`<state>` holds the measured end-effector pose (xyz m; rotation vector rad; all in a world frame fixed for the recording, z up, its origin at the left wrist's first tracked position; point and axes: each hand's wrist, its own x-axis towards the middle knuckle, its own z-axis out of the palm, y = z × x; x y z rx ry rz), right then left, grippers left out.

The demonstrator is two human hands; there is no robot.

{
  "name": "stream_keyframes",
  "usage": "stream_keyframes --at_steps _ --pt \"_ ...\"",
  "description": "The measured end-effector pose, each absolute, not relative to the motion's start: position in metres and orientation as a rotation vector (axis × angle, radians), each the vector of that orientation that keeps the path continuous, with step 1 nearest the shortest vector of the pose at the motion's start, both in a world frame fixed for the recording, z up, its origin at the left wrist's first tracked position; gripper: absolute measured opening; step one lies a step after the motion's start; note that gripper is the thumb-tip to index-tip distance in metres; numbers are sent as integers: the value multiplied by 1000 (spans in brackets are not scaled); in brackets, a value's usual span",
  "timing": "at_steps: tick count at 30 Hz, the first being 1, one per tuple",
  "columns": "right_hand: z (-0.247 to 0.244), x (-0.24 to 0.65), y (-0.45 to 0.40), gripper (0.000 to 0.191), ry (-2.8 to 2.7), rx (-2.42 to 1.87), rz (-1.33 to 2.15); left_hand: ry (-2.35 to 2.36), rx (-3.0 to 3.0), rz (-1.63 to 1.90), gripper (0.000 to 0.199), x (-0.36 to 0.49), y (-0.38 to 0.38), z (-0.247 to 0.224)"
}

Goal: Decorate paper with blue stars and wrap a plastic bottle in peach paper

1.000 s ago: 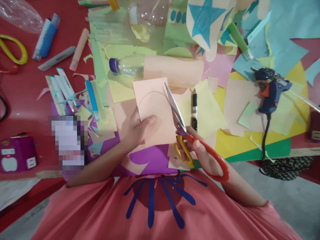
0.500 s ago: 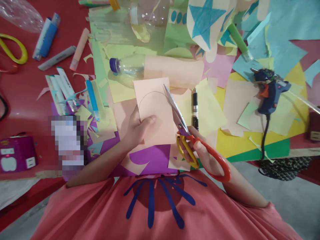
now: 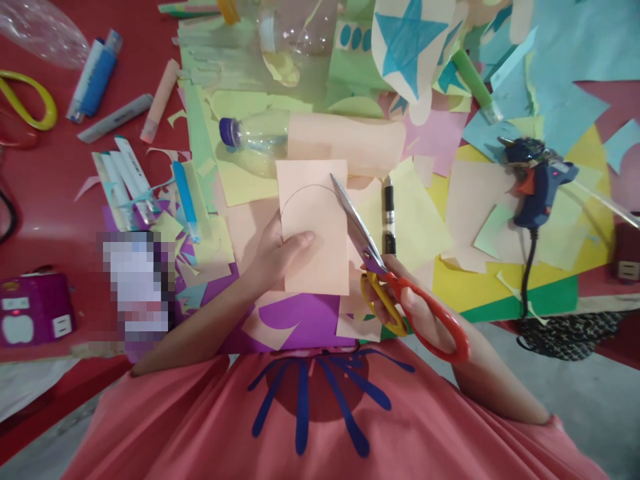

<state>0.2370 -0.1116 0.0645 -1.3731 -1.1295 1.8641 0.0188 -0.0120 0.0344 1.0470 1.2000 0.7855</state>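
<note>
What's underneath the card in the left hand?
Around the card, peach paper and purple paper show, and the card's top edge overlaps the wrapped bottle. The left hand has its thumb on top; its other fingertips, and whatever is directly beneath, are covered.

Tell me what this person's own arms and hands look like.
The left hand and right hand are bare, with no gloves, watch or bracelet showing. The forearms are bare too, below the sleeves of a coral-pink shirt with dark-blue strokes on its front.
</note>
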Motion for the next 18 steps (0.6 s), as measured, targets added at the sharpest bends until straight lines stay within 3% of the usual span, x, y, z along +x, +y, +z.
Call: stream_keyframes --at_steps 9,18 --pt "95 241 -97 51 -1128 -1357 1895 1120 1018 657 41 18 -17 39" --pt "80 240 -101 48 -1122 -1323 1892 1134 1033 672 39 18 -13 43"
